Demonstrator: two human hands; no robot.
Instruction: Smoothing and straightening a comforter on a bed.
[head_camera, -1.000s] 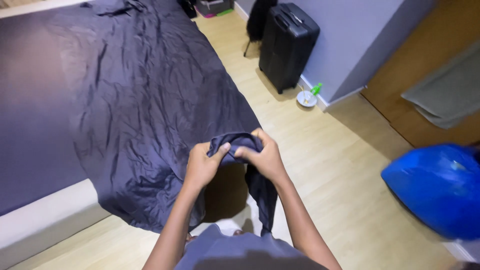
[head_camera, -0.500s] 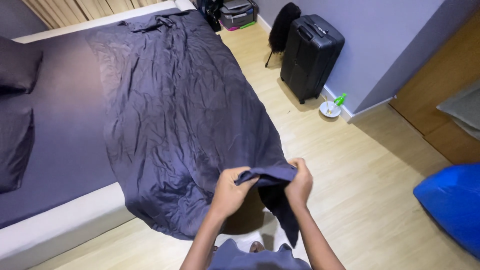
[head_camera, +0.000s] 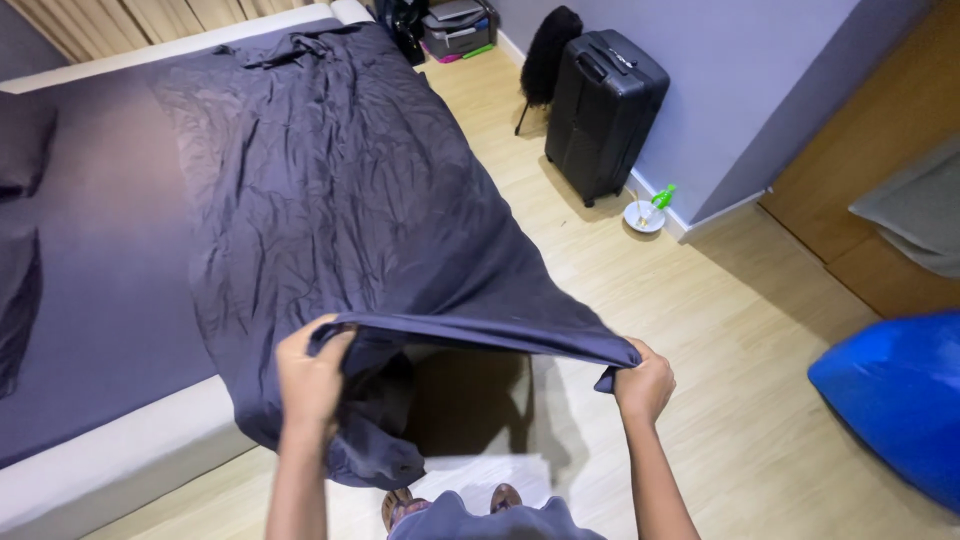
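Observation:
A wrinkled dark grey-blue duvet cover (head_camera: 340, 200) lies spread over the bed (head_camera: 110, 450) and hangs off its foot end. My left hand (head_camera: 312, 378) grips the cover's near edge on the left. My right hand (head_camera: 645, 382) grips the same edge at its corner on the right. The edge is stretched in a taut line between both hands, held above the floor. Loose cloth droops below my left hand.
A black suitcase (head_camera: 603, 110) stands against the grey wall, with a small white bowl and a green item (head_camera: 645, 214) on the floor beside it. A blue bag (head_camera: 895, 400) sits at the right. Dark pillows (head_camera: 22, 200) lie at the left. Wooden floor runs alongside the bed.
My hands were close together on the bunched edge; they have now moved far apart, pulling the edge of the cover out straight between them.

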